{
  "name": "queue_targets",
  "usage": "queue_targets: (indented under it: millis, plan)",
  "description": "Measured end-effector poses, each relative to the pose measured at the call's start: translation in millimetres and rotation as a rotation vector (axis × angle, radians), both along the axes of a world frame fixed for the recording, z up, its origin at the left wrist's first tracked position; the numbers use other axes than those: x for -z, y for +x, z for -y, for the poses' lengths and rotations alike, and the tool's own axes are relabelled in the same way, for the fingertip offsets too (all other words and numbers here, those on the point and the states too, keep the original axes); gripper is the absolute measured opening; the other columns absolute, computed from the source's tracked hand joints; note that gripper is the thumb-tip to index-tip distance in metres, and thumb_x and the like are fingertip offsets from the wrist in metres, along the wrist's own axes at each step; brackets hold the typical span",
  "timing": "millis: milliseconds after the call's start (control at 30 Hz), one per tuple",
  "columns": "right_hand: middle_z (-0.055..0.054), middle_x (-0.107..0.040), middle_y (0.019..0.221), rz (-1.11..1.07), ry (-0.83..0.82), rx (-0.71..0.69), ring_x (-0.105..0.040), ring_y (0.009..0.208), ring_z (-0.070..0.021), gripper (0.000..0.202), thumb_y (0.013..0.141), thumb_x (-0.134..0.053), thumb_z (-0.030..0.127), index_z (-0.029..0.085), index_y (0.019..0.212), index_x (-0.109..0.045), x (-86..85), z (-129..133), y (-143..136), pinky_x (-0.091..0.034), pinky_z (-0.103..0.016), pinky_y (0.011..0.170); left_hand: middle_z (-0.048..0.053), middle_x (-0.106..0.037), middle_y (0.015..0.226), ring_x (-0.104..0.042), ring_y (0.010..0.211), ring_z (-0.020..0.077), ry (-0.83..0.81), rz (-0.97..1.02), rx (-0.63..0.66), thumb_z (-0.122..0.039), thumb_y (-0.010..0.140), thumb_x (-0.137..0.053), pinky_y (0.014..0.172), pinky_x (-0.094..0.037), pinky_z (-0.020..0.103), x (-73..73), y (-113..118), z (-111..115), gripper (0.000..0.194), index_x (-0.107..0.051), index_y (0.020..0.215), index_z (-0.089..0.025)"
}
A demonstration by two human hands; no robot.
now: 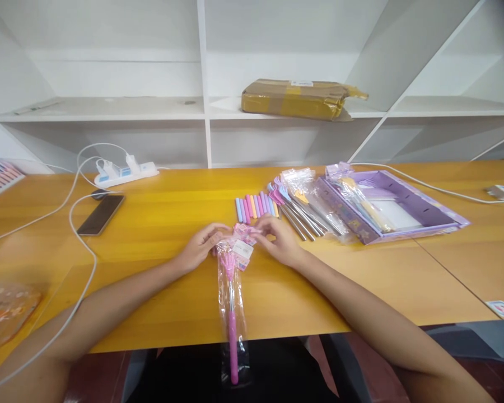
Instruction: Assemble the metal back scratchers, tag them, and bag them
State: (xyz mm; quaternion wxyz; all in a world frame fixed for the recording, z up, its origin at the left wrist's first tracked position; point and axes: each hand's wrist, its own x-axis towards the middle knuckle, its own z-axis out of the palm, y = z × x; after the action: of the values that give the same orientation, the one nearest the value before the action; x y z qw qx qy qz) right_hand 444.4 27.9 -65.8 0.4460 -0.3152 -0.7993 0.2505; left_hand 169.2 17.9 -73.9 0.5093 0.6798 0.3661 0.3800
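Note:
A pink back scratcher [233, 341] with a hand-shaped head and a metal rod lies in a clear plastic bag [244, 319]. The bag's lower end reaches past the table's front edge. At its top is a pink header card [240, 230] bearing a white label. My left hand [204, 244] pinches the card's left side, its fingertips partly hidden. On the other side, my right hand [280, 242] grips the card between thumb and fingers. Just beyond my hands, pastel handles [254, 207] lie in a row beside several metal rods with coloured scratcher heads [296, 210].
To the right, a purple box [420, 224] holds bagged back scratchers [361, 204]. A phone [101, 215] and a power strip [128, 174] with white cables are on the left. On the shelf rests a taped carton [294, 99]. One cable crosses over my left forearm.

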Motion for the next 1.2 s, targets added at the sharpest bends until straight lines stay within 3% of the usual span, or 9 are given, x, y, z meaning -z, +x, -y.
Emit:
queue_targets:
  millis: [100,200,367,467,600,767,933,1200]
  plan:
    - [-0.007,-0.07,0.096,0.165,0.331,-0.169,-0.066,0.087,-0.019,0.004,0.102,-0.06,0.027,0.023,0.102,-0.061,0.8,15,-10,-0.055,-0.034,0.074,0.009,-0.07,0.128,-0.065,0.102,0.0228,0.014,-0.022,0.007,-0.055,0.103,-0.054,0.08,-0.051,0.03,-2.3,1,0,0.046,-0.062,0.136,-0.023]
    - [-0.007,-0.074,0.105,0.404,0.496,-0.274,-0.066,0.088,-0.0188,0.014,0.105,-0.054,0.021,0.025,0.108,-0.067,1.8,24,-20,-0.052,-0.034,0.073,0.009,-0.07,0.129,-0.065,0.111,0.0249,0.031,-0.057,0.021,-0.054,0.104,-0.052,0.09,-0.051,0.033,-6.1,3,1,0.044,-0.067,0.13,-0.022]
    - [-0.007,-0.076,0.109,0.525,0.631,-0.115,-0.067,0.092,-0.0198,0.021,0.106,-0.052,0.018,0.025,0.114,-0.07,5.8,17,-26,-0.048,-0.036,0.076,0.009,-0.074,0.118,-0.066,0.113,0.0251,0.114,-0.087,0.037,-0.05,0.105,-0.052,0.101,-0.049,0.037,-7.1,6,0,0.039,-0.074,0.12,-0.021]
    - [-0.007,-0.076,0.108,0.473,0.633,0.025,-0.067,0.092,-0.0208,0.018,0.104,-0.057,0.023,0.025,0.118,-0.069,10.9,9,-23,-0.047,-0.037,0.077,0.009,-0.074,0.121,-0.066,0.116,0.025,0.153,-0.108,0.029,-0.048,0.105,-0.054,0.105,-0.048,0.038,-4.1,6,-2,0.037,-0.076,0.119,-0.021]
    - [-0.009,-0.074,0.104,0.331,0.579,0.123,-0.068,0.097,-0.0233,0.02,0.103,-0.058,0.022,0.023,0.12,-0.067,13.6,8,-24,-0.053,-0.039,0.082,0.009,-0.076,0.125,-0.068,0.118,0.0252,0.058,-0.093,0.061,-0.048,0.107,-0.05,0.106,-0.05,0.039,-0.9,5,-3,0.04,-0.073,0.125,-0.021]
    - [-0.011,-0.068,0.106,0.218,0.477,0.092,-0.066,0.097,-0.0221,0.026,0.102,-0.055,0.017,0.02,0.127,-0.062,9.6,9,-27,-0.059,-0.037,0.084,0.009,-0.073,0.133,-0.066,0.125,0.0258,0.024,-0.031,0.077,-0.046,0.103,-0.06,0.11,-0.049,0.04,2.6,5,-3,0.037,-0.071,0.127,-0.021]
    - [-0.011,-0.062,0.107,0.205,0.405,0.049,-0.064,0.096,-0.0225,0.03,0.103,-0.052,0.015,0.022,0.131,-0.06,6.2,9,-25,-0.059,-0.038,0.082,0.01,-0.073,0.131,-0.068,0.12,0.0245,-0.017,-0.003,0.078,-0.041,0.099,-0.068,0.108,-0.051,0.042,8.9,4,-4,0.035,-0.071,0.127,-0.02]
    - [-0.009,-0.057,0.1,0.154,0.407,0.057,-0.062,0.093,-0.0214,0.026,0.102,-0.054,0.014,0.021,0.124,-0.063,0.1,11,-24,-0.059,-0.037,0.08,0.008,-0.075,0.116,-0.069,0.109,0.0223,0.106,-0.078,0.057,-0.039,0.1,-0.066,0.1,-0.051,0.039,9.1,2,-5,0.026,-0.076,0.116,-0.021]
